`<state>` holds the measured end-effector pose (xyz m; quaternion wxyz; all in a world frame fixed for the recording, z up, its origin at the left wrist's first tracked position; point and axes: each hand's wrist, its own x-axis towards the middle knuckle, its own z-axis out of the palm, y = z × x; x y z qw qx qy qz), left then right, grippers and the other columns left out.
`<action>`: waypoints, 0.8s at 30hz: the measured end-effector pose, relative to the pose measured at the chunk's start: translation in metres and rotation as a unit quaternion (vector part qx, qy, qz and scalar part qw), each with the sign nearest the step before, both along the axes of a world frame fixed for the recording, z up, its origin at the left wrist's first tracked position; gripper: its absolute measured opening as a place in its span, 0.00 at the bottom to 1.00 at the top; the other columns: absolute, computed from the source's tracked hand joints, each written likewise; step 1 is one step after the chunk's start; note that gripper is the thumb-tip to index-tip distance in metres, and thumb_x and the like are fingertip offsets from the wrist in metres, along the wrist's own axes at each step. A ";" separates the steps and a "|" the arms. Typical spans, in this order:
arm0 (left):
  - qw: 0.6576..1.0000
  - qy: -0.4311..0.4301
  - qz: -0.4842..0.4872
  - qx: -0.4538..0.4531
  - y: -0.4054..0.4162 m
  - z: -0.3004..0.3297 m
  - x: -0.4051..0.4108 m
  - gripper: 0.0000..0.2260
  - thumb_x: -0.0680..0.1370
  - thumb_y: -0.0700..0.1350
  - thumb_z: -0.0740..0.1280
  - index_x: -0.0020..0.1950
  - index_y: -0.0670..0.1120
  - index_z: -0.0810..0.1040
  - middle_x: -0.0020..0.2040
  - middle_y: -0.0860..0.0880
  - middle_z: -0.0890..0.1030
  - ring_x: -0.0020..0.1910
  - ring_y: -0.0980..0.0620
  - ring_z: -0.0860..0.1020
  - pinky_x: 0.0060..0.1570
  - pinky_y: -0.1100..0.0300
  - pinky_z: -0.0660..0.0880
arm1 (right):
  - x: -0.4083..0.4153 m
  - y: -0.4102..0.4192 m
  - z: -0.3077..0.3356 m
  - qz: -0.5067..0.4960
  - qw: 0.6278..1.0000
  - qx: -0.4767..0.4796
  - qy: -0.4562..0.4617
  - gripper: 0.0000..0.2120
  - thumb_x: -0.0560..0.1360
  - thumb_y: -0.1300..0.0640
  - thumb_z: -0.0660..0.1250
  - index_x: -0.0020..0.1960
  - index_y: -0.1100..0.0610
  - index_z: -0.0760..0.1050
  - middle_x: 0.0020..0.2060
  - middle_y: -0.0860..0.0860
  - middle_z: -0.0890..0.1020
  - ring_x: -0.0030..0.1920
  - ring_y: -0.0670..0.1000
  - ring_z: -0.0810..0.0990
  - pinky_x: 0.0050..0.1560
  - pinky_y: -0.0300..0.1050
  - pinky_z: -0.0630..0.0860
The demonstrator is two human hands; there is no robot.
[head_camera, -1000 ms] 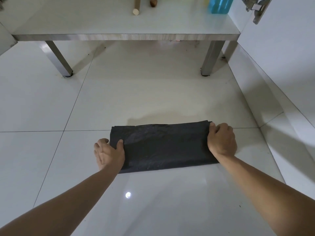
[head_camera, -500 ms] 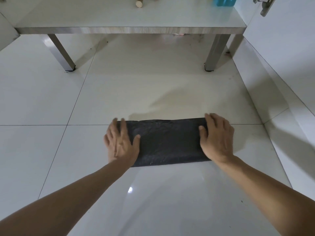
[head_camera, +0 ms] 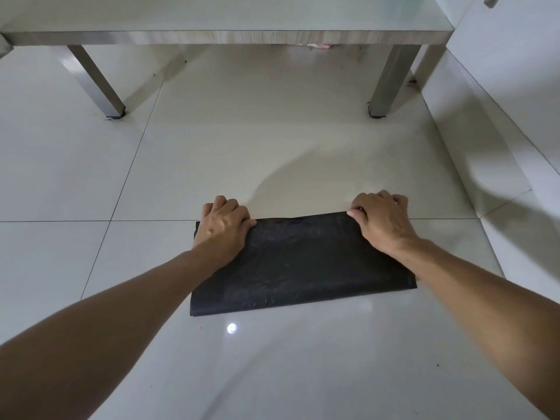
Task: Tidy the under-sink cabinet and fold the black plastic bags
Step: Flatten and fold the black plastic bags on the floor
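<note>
I see the folded black bag [head_camera: 303, 262] flat on the floor [head_camera: 272, 153], long axis left to right; my left hand [head_camera: 222, 228] and right hand [head_camera: 380, 221] each keep a curled grip on a far corner.

- There is one view only, from a camera on the person's head, so no part of the scene is shared with a second view.
- It looks forward and steeply down at the tiled floor [head_camera: 272, 153], close above it.
- Both forearms enter from the near edge.
- The far edge cuts off the cabinet base [head_camera: 224, 37] on its legs.
- A white wall [head_camera: 515, 95] closes the right side.
</note>
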<state>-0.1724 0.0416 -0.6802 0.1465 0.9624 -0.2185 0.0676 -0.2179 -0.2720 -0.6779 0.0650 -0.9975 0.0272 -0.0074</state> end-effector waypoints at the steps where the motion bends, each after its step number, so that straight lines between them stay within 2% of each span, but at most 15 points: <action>1: 1.000 -0.015 0.004 -0.002 0.000 0.000 -0.002 0.18 0.78 0.53 0.57 0.38 0.42 0.78 0.38 0.46 0.77 0.43 0.41 0.74 0.45 0.47 0.69 | 0.002 -0.001 0.002 0.001 1.000 0.006 0.009 0.12 0.83 0.49 0.56 0.51 0.52 0.76 0.46 0.48 0.82 0.51 0.54 0.77 0.57 0.53 0.64; 3: 0.999 -0.034 0.011 -0.002 -0.001 -0.002 -0.007 0.18 0.79 0.52 0.57 0.39 0.42 0.78 0.39 0.46 0.77 0.42 0.41 0.73 0.43 0.48 0.70 | 0.002 -0.003 0.003 0.006 1.000 -0.004 0.012 0.18 0.83 0.46 0.51 0.51 0.54 0.76 0.46 0.50 0.82 0.49 0.56 0.77 0.54 0.53 0.68; 6: 0.999 -0.035 0.007 0.007 0.000 -0.004 -0.014 0.18 0.79 0.55 0.57 0.42 0.43 0.77 0.41 0.46 0.77 0.43 0.42 0.73 0.45 0.48 0.69 | -0.005 -0.003 0.000 0.042 0.998 -0.033 -0.015 0.26 0.80 0.37 0.48 0.46 0.54 0.76 0.41 0.49 0.80 0.44 0.55 0.77 0.50 0.53 0.70; 10: 0.997 -0.042 -0.023 0.064 0.004 -0.011 -0.016 0.21 0.77 0.59 0.56 0.42 0.42 0.76 0.38 0.46 0.78 0.42 0.42 0.74 0.46 0.51 0.65 | -0.002 -0.004 -0.001 0.065 0.994 -0.075 0.039 0.30 0.74 0.30 0.42 0.39 0.53 0.70 0.30 0.47 0.73 0.37 0.54 0.77 0.46 0.48 0.67; 13: 0.996 -0.030 -0.031 0.077 0.005 -0.011 -0.013 0.21 0.78 0.58 0.56 0.38 0.43 0.74 0.34 0.46 0.78 0.39 0.42 0.75 0.44 0.52 0.63 | 0.003 -0.003 0.004 0.042 0.994 -0.086 0.053 0.31 0.71 0.29 0.37 0.33 0.52 0.64 0.27 0.47 0.71 0.35 0.55 0.76 0.39 0.46 0.64; 15: 0.996 0.008 -0.021 0.083 0.005 -0.009 -0.014 0.22 0.79 0.59 0.54 0.38 0.43 0.74 0.33 0.47 0.79 0.40 0.43 0.75 0.45 0.52 0.66 | 0.006 -0.003 0.007 0.019 0.995 -0.071 0.065 0.30 0.70 0.29 0.37 0.31 0.51 0.62 0.27 0.47 0.71 0.34 0.54 0.74 0.37 0.45 0.64; 20: 0.990 0.091 0.041 0.096 0.002 -0.004 -0.010 0.18 0.82 0.58 0.54 0.43 0.46 0.72 0.42 0.45 0.80 0.46 0.43 0.77 0.50 0.54 0.66 | 0.012 -0.003 0.006 -0.006 0.996 -0.047 0.072 0.30 0.71 0.28 0.40 0.32 0.51 0.64 0.27 0.48 0.71 0.34 0.53 0.74 0.37 0.45 0.66; 24: 0.985 0.120 0.070 0.103 0.000 -0.001 -0.010 0.18 0.82 0.59 0.54 0.45 0.46 0.70 0.43 0.43 0.80 0.46 0.41 0.77 0.46 0.52 0.69 | 0.012 -0.003 -0.003 -0.023 0.997 -0.060 0.052 0.27 0.77 0.31 0.47 0.40 0.53 0.67 0.27 0.48 0.68 0.34 0.55 0.73 0.36 0.45 0.65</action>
